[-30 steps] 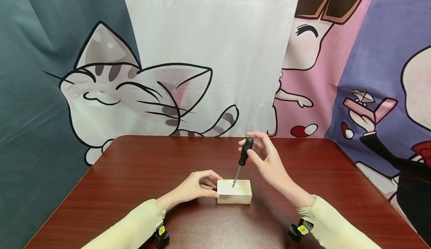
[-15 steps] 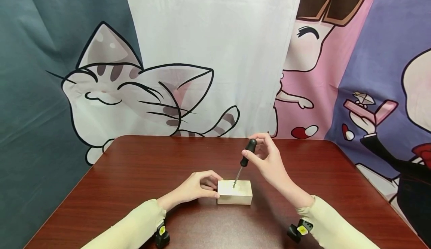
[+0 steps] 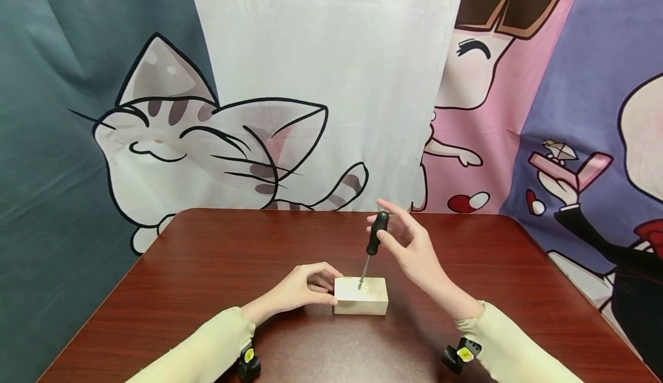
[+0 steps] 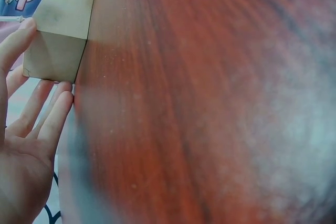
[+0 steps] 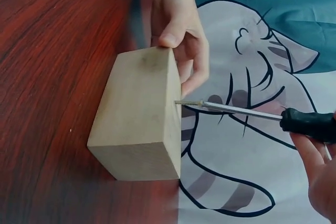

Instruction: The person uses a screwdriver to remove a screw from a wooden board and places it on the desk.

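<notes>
A pale wooden block (image 3: pixel 361 302) lies on the table. My left hand (image 3: pixel 300 288) holds its left end between thumb and fingers; the left wrist view shows the thumb on one face and fingertips at the lower edge. Out of the block's top stands a small screw (image 5: pixel 189 103), partly sunk in. A screwdriver (image 3: pixel 378 233) with a black handle and steel shaft meets the screw's head and leans to the right. My right hand (image 3: pixel 409 250) pinches the handle, thumb on the near side, index finger stretched out beyond it.
The reddish-brown wooden table (image 3: pixel 207 256) extends around the block on all sides. Behind it hangs a printed cloth (image 3: pixel 331 55) with a cartoon cat and figures. Each wrist carries a small black camera (image 3: pixel 458 354).
The screwdriver handle tipped slightly right and has come back left. My right thumb and fingers have shifted around the handle, the index finger now straighter. My left hand and the block stay put.
</notes>
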`<move>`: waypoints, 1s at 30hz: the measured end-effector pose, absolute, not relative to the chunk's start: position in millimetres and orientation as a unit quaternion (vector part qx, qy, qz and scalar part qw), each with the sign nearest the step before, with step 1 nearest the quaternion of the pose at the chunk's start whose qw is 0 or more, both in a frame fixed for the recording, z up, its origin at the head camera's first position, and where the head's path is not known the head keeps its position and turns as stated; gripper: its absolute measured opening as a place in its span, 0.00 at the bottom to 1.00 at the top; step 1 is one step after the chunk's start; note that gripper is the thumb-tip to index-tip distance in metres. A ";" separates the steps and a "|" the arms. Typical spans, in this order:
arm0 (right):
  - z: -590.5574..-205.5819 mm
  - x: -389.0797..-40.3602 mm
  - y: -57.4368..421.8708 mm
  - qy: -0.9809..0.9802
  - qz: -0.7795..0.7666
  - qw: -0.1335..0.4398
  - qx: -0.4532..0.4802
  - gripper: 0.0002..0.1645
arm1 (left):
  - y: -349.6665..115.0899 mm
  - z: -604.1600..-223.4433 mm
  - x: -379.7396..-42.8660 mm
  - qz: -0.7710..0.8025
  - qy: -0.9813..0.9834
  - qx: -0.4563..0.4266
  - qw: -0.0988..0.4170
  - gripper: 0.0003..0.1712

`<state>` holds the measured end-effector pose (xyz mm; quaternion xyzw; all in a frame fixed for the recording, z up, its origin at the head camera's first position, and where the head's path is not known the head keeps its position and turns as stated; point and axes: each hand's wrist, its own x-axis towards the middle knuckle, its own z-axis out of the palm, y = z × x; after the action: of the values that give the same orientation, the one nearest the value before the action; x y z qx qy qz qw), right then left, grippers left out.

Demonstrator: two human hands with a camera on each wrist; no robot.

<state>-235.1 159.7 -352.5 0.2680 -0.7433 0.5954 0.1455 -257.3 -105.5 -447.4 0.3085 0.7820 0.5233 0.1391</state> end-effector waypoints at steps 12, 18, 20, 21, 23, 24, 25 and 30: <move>-357.0 -235.2 153.1 -0.737 0.613 0.169 0.230 0.29 | -105.5 -447.8 -257.3 0.524 0.781 0.310 0.138 0.25; -354.2 -236.4 157.9 -0.742 0.604 0.182 0.228 0.28 | -105.7 -448.4 -257.7 0.524 0.782 0.308 0.138 0.25; -354.0 -236.2 159.0 -0.742 0.604 0.182 0.227 0.28 | -105.8 -448.5 -257.7 0.525 0.782 0.308 0.137 0.25; -353.8 -235.9 159.5 -0.742 0.605 0.181 0.224 0.28 | -105.8 -448.5 -257.7 0.525 0.781 0.308 0.138 0.25; -353.6 -235.2 160.4 -0.742 0.607 0.180 0.221 0.28 | -105.8 -448.1 -257.6 0.525 0.781 0.308 0.138 0.25; -353.4 -234.7 160.7 -0.742 0.607 0.178 0.221 0.28 | -105.8 -448.0 -257.6 0.525 0.781 0.308 0.138 0.25; -353.2 -234.2 161.0 -0.743 0.606 0.178 0.221 0.27 | -105.7 -447.9 -257.6 0.525 0.781 0.309 0.138 0.25; -353.7 -234.1 161.5 -0.744 0.602 0.178 0.229 0.26 | -105.4 -447.0 -257.3 0.526 0.780 0.308 0.139 0.25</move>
<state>-234.1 161.5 -353.7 0.2295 -0.7441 0.6016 0.1783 -257.3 -105.4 -447.0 0.3078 0.7805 0.5260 0.1392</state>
